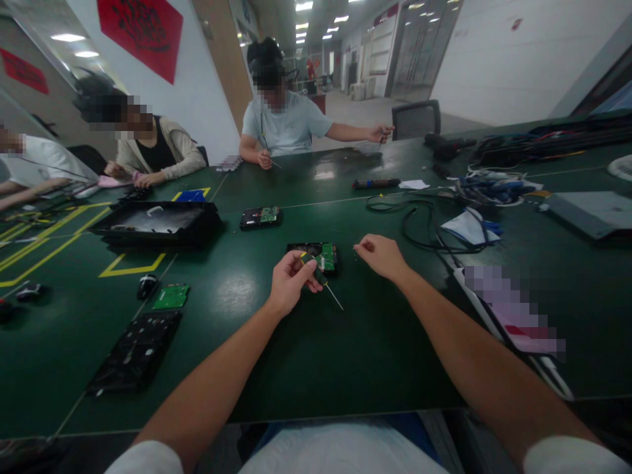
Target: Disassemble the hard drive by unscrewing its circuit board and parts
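A hard drive with a green circuit board [328, 257] lies on the green table in front of me. My left hand [291, 280] is closed round the dark and yellow handle of a screwdriver [320, 276], over the drive's near left part; the metal shaft points down to the right, beyond the drive's near edge. Right of the drive, my right hand [379, 255] hovers low over the table with thumb and fingertips pinched together. Tiny specks show just below those fingertips, too small to make out.
At the left are a black tray [158, 220], a loose green board [170, 296], a black drive frame [135, 352] and a mouse [147, 286]. Another hard drive [261, 216] lies farther back. Cables [429, 247] and a white cloth [469, 227] are rightward. Several people sit opposite.
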The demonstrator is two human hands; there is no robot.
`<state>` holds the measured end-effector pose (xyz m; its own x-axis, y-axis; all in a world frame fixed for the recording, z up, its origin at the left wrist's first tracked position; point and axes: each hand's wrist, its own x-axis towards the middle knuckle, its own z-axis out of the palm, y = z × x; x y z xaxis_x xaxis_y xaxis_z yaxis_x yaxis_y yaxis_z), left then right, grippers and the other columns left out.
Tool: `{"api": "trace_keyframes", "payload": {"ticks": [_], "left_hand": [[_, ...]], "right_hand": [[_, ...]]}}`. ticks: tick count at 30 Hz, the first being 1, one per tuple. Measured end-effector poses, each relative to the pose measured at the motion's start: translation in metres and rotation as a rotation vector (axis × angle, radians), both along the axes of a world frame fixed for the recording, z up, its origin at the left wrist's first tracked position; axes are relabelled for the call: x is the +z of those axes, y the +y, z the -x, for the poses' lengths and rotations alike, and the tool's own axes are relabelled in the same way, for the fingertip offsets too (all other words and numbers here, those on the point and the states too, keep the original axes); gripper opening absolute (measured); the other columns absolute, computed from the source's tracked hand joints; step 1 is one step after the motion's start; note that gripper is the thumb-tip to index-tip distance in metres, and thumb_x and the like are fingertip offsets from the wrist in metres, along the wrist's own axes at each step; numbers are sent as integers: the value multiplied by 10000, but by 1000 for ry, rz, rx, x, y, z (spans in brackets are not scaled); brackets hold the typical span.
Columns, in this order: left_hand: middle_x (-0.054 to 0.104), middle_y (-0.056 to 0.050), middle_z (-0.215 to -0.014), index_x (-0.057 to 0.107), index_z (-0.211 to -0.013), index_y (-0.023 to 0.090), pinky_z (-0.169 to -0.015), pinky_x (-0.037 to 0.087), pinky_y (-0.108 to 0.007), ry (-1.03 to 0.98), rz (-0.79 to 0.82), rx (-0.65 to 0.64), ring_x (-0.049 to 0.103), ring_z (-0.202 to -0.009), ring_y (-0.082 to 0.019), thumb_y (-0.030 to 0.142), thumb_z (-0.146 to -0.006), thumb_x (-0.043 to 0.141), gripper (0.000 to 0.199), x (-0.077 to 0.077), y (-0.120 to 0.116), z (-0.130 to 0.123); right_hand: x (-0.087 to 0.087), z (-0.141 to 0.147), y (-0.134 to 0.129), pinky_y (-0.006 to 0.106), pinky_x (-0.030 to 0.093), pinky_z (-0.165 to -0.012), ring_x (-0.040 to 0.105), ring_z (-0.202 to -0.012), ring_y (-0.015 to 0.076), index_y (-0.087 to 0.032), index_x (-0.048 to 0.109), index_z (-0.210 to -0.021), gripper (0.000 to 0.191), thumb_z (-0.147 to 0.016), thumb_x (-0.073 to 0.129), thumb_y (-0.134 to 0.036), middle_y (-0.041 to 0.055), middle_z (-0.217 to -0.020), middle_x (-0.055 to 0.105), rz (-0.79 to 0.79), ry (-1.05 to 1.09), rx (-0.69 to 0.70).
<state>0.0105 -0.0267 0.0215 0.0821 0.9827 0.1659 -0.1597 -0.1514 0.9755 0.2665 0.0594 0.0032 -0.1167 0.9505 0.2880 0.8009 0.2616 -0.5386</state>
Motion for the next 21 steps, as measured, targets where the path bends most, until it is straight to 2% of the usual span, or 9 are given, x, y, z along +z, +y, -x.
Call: {"api": "trace_keyframes", "payload": {"ticks": [3, 6, 13, 17, 21], "left_hand": [[681, 42, -629, 598, -984, 186, -384, 494, -203, 10, -27, 108, 633, -416, -120, 550, -837, 829, 455, -1, 3, 3], [670, 51, -658, 623, -976, 190, -336, 404, -179, 32, -50, 245, 547, -376, -73, 559, -851, 808, 432, -2, 6, 6], [664, 35, -695, 669, -1024, 192, -372, 434, -184, 59, -89, 384, 539, -446, -77, 514, -889, 772, 365, -5, 7, 10], [654, 28, -703, 680, -1029, 185, -367, 426, -180, 70, -111, 447, 553, -472, -86, 525, -880, 763, 381, -8, 9, 10], [657, 19, -708, 685, -1009, 181, -379, 424, -180, 80, -124, 472, 558, -496, -90, 517, -873, 759, 369, -9, 9, 10]], "right_hand": [[-2, 1, -3, 321, 492, -699, 690, -770, 208, -234, 758, -856, 192, -916, 667, -392, 45, -843, 780, 92, -73, 52], [-3, 4, -6, 326, 489, -680, 698, -786, 218, -235, 762, -869, 155, -902, 696, -371, 54, -879, 789, 127, -169, 58], [-6, 6, -8, 312, 492, -652, 677, -739, 200, -219, 749, -887, 142, -947, 652, -302, 59, -850, 758, 78, -264, 105], [5, 15, -15, 332, 473, -723, 667, -844, 221, -187, 730, -942, 168, -1004, 608, -285, 93, -943, 741, 69, -268, 108], [20, 42, -22, 326, 455, -804, 630, -909, 208, -173, 714, -998, 162, -1044, 582, -253, 90, -997, 701, -42, -152, 233]]}}
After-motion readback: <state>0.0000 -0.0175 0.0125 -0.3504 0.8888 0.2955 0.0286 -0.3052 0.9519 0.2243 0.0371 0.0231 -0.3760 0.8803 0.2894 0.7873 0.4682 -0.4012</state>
